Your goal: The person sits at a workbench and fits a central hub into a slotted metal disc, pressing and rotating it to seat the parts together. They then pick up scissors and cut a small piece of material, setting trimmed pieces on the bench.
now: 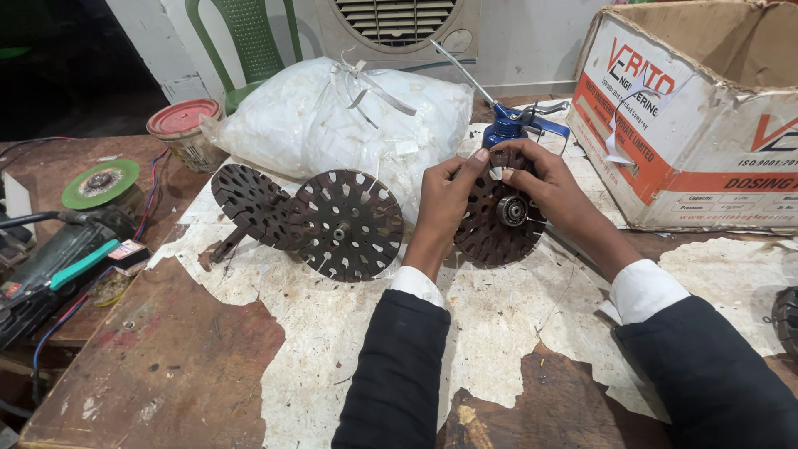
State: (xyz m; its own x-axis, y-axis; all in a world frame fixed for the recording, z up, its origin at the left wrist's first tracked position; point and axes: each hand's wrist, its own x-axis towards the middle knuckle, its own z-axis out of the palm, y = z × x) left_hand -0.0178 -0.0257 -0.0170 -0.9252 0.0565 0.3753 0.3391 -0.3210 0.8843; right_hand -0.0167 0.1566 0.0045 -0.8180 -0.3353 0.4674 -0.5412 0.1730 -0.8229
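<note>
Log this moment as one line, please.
left hand: holds rotor rim | right hand: holds rotor top | upright on table | oil can behind

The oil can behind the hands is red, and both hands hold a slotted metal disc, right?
Not quite: the head view shows the oil can is blue, not red. It does stand behind the hands, and the left hand and right hand both hold the slotted metal disc.

2 rotors [307, 220] left of held rotor [501, 218]; bag [341, 116] behind, box [690, 116] right.
</note>
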